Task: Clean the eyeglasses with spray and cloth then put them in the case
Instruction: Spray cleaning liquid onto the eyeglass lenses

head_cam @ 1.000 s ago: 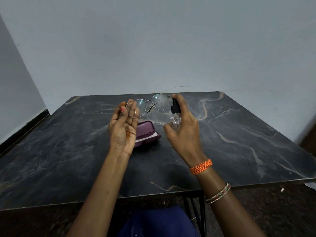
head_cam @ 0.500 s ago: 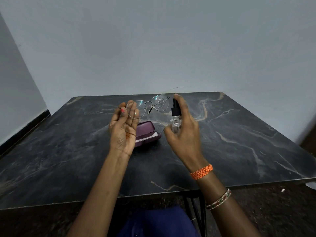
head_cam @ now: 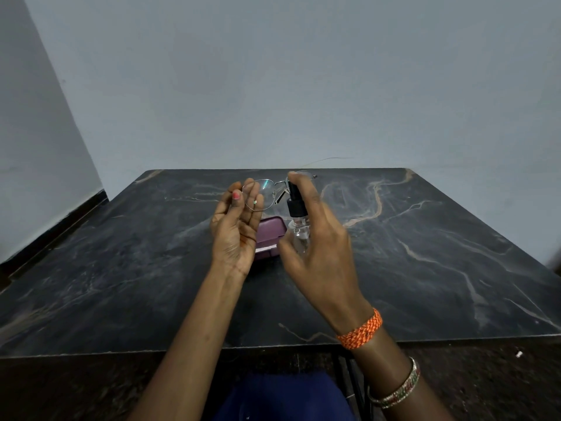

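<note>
My left hand (head_cam: pixel 235 229) holds thin metal-framed eyeglasses (head_cam: pixel 263 196) up above the table, fingers behind the left lens. My right hand (head_cam: pixel 318 238) grips a small clear spray bottle (head_cam: pixel 299 229) with a black pump top, index finger on the nozzle, right beside the glasses and covering their right lens. A maroon eyeglass case (head_cam: pixel 269 235) lies open on the table under both hands, with something pale, perhaps a cloth, at its near edge.
The dark marble-patterned table (head_cam: pixel 425 253) stands against a grey wall, with a second wall at the left. Its front edge runs just above my lap. A black metal table leg (head_cam: pixel 358 387) shows below the front edge.
My right hand and the spray bottle have shifted left, closer to the glasses, and now hide the right lens. The left hand has held the glasses almost still.
</note>
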